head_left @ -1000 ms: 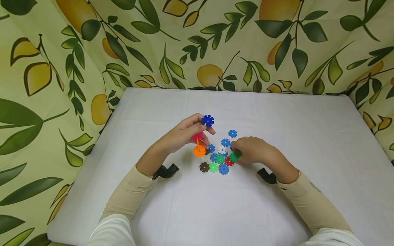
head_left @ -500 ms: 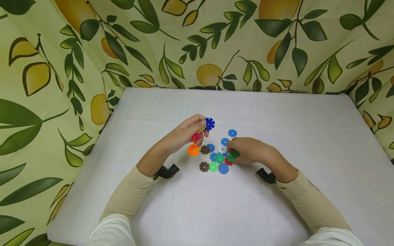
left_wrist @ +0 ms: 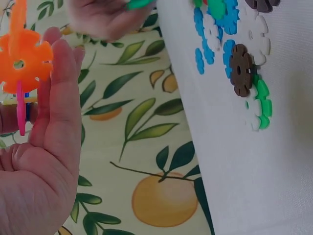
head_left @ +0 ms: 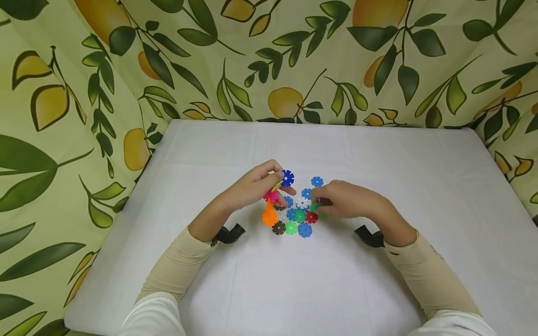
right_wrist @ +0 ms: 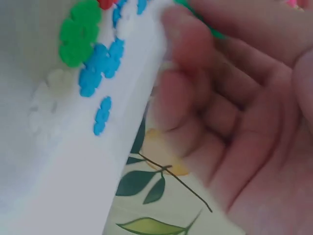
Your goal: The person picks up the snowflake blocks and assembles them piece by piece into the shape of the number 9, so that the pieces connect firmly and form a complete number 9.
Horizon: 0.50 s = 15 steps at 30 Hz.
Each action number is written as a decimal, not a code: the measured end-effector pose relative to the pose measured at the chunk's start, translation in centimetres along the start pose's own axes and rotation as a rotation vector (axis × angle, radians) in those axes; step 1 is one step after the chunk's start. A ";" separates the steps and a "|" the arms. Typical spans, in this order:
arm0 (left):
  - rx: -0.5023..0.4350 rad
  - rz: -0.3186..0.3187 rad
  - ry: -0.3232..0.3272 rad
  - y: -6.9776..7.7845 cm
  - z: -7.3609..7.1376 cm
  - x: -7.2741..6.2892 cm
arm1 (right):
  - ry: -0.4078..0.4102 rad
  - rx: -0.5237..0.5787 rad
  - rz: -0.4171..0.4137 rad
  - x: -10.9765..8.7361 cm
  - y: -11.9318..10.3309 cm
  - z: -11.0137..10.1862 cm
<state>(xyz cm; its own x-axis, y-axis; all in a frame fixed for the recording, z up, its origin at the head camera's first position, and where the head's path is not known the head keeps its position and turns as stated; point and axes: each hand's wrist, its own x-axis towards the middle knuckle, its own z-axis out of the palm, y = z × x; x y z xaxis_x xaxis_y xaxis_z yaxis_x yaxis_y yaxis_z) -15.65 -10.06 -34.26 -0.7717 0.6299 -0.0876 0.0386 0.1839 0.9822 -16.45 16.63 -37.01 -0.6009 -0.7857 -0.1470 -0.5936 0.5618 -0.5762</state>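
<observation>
In the head view, my left hand (head_left: 252, 186) pinches a joined chain of notched plastic snowflake discs. A dark blue disc (head_left: 287, 178) is at its top, with yellow and pink discs between. Orange discs (head_left: 270, 218) hang at the lower end. My right hand (head_left: 346, 198) pinches a green snowflake disc (head_left: 314, 207) between thumb and fingers, just right of the loose discs. Below and between the hands lie a red disc (head_left: 311, 217), a white disc (head_left: 302, 202), a brown disc (head_left: 279, 227) and a light green disc (head_left: 291, 227), among several others. The left fingers partly cover some.
A white cloth covers the table (head_left: 311, 284). Behind and to the left hangs a curtain (head_left: 286, 65) printed with leaves and fruit. Black straps (head_left: 229, 233) sit at both wrists. A light blue disc (head_left: 317, 181) lies at the far side of the pile.
The chain has dipped lower toward the table with my left hand. My right hand has turned, raising the green disc off the pile and uncovering more of the red one.
</observation>
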 end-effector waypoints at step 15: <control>0.160 0.190 0.100 -0.6 0.1 0.1 | 0.498 0.085 -0.282 -0.2 -2.1 -0.1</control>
<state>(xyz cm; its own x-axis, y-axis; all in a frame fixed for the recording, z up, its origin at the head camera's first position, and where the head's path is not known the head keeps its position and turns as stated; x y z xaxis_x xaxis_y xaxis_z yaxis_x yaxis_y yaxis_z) -15.69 -10.03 -34.85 -0.7997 0.5882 0.1205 0.2822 0.1911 0.9401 -15.16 15.67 -35.68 -0.6177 -0.6735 0.4059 -0.7344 0.3094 -0.6041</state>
